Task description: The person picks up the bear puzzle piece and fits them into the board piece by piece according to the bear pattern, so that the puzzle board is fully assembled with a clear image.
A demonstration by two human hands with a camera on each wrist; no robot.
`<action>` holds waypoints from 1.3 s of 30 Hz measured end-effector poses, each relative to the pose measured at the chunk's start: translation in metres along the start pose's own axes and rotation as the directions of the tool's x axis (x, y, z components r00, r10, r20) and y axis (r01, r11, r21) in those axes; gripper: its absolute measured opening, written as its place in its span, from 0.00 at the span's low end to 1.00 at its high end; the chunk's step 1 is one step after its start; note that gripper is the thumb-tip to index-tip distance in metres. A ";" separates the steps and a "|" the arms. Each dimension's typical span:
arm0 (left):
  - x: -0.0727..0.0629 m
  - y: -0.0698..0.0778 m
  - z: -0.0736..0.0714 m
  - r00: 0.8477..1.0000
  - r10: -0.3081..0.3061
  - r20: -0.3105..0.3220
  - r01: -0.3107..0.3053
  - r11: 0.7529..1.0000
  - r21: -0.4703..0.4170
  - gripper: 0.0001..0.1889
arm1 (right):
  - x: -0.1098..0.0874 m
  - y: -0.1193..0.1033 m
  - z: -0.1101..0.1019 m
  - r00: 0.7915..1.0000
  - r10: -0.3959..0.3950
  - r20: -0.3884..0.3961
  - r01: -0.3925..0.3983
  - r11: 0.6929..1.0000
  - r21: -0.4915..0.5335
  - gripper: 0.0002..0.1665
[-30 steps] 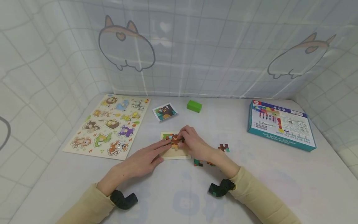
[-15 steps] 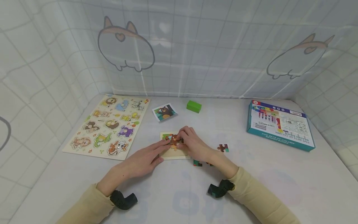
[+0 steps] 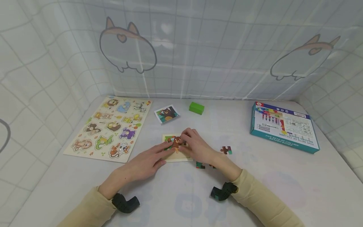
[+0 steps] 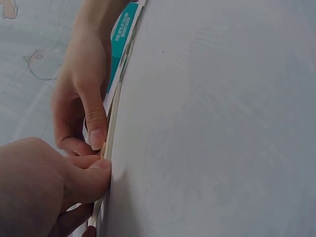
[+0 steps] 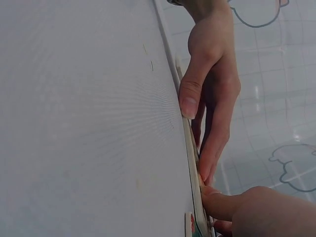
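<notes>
A small wooden jigsaw board [image 3: 181,159] lies in front of me in the head view. Brown bear puzzle pieces [image 3: 176,142] are on its upper part, between my fingertips. My left hand [image 3: 144,160] reaches in from the left, its fingers fairly straight, with fingertips on the pieces and the thumb by the board's near left corner. Curled fingers of my right hand [image 3: 197,146] pinch a bear piece from the right and hide part of the board. Both wrist views look along the board's edge; my left hand [image 4: 54,182] and right hand [image 5: 261,212] meet there.
Loose jigsaw pieces [image 3: 226,150] lie right of the board, some partly under my right wrist. Beyond it are a bear picture card [image 3: 167,113] and a green block [image 3: 196,107]. An animal puzzle board [image 3: 109,129] lies left, a teal-edged box [image 3: 284,127] right.
The bear piece has shifted slightly on the board under my fingertips. My left fingers now reach a little further over it. The right hand has barely moved.
</notes>
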State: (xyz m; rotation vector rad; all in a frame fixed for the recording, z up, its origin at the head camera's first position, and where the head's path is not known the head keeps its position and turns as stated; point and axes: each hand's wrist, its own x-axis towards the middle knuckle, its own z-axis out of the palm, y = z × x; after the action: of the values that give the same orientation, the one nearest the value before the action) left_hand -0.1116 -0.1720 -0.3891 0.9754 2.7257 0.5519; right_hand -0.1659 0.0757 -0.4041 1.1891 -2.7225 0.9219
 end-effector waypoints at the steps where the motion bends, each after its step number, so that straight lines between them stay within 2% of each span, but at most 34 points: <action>1: 0.000 0.000 0.000 1.000 -0.004 0.002 0.004 1.000 0.000 0.27 | 0.000 0.000 0.000 1.000 0.002 0.000 -0.002 1.000 0.002 0.07; 6: 0.001 0.001 0.001 1.000 -0.011 0.009 0.011 1.000 0.000 0.27 | 0.000 0.001 0.001 1.000 0.004 -0.001 -0.004 1.000 0.012 0.08; 13: 0.001 0.003 0.002 1.000 -0.001 0.012 0.001 1.000 0.019 0.27 | -0.001 0.000 0.001 1.000 0.009 0.014 -0.009 1.000 -0.022 0.21; 21: 0.001 0.003 0.004 1.000 0.015 -0.004 -0.015 0.999 0.032 0.27 | 0.000 0.001 0.002 1.000 -0.001 0.018 0.001 1.000 -0.025 0.21; 34: 0.005 0.005 0.003 1.000 0.000 0.005 0.000 0.999 0.034 0.27 | -0.002 0.003 0.001 1.000 0.019 0.012 -0.019 1.000 -0.004 0.20; 39: 0.007 0.008 0.000 1.000 0.016 -0.006 -0.016 0.995 0.097 0.28 | -0.001 0.002 0.003 0.999 0.040 0.012 -0.040 0.999 0.017 0.20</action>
State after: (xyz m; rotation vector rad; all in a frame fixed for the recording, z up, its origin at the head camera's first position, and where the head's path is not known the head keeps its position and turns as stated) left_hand -0.1124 -0.1618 -0.3858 1.0205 2.7762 0.4292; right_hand -0.1660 0.0765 -0.4080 1.1506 -2.7629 0.9472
